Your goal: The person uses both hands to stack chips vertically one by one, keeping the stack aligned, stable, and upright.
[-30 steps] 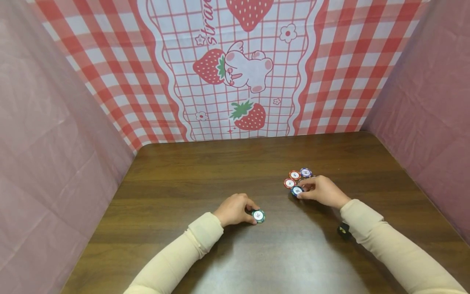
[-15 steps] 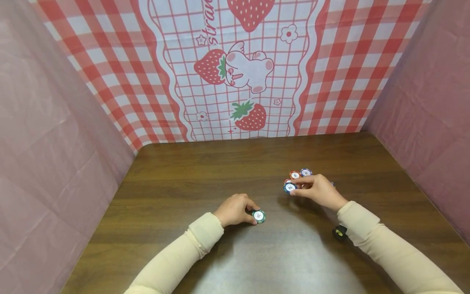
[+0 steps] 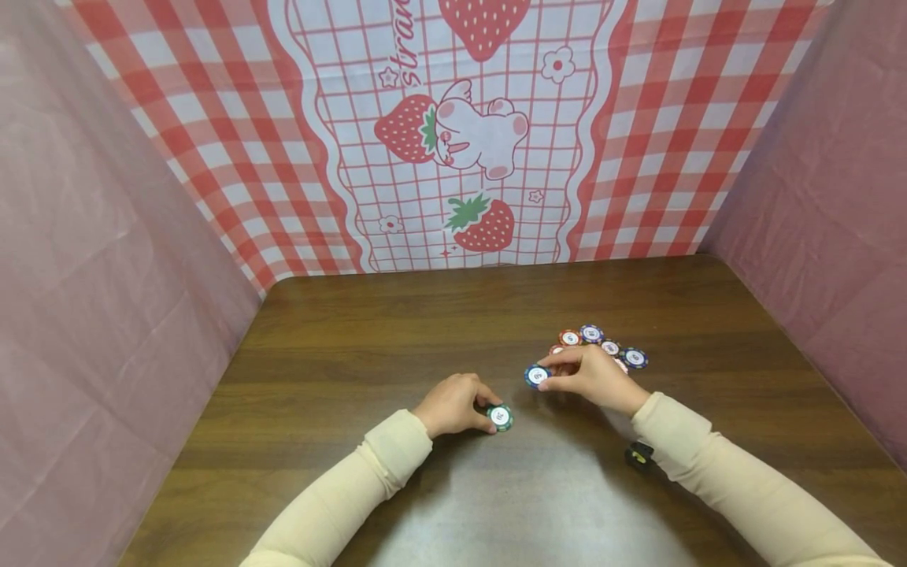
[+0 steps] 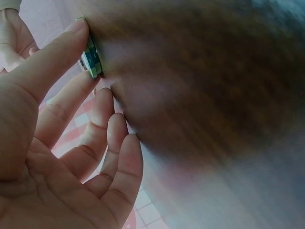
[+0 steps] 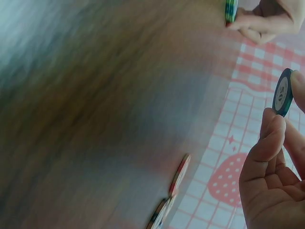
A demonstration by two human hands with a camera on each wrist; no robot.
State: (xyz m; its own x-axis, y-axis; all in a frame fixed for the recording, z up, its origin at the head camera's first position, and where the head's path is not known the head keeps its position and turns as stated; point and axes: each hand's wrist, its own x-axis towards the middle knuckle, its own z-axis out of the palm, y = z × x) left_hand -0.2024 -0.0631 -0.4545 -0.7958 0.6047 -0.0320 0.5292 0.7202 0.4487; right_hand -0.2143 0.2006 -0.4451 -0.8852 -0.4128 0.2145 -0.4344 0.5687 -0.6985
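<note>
The blue chip [image 3: 534, 376], pinched by the right hand [image 3: 595, 380], has moved nearer the green chip [image 3: 501, 417] that the left hand [image 3: 452, 405] pinches, so the carry seems partway done.

The green chip [image 3: 500, 417] and the blue chip [image 3: 536, 376] to its right have white centres, the table [image 3: 390, 323] is wood-grained brown, the far cloth [image 3: 652, 157] red-and-white checked with strawberry print, the side curtains [image 3: 106, 252] dusty pink, the sleeves [image 3: 340, 492] cream.

there's room to pass along the left edge of the table [image 3: 319, 339]; toward the far right corner, loose chips [image 3: 591, 335] block the way just past the right hand [image 3: 591, 379].
</note>
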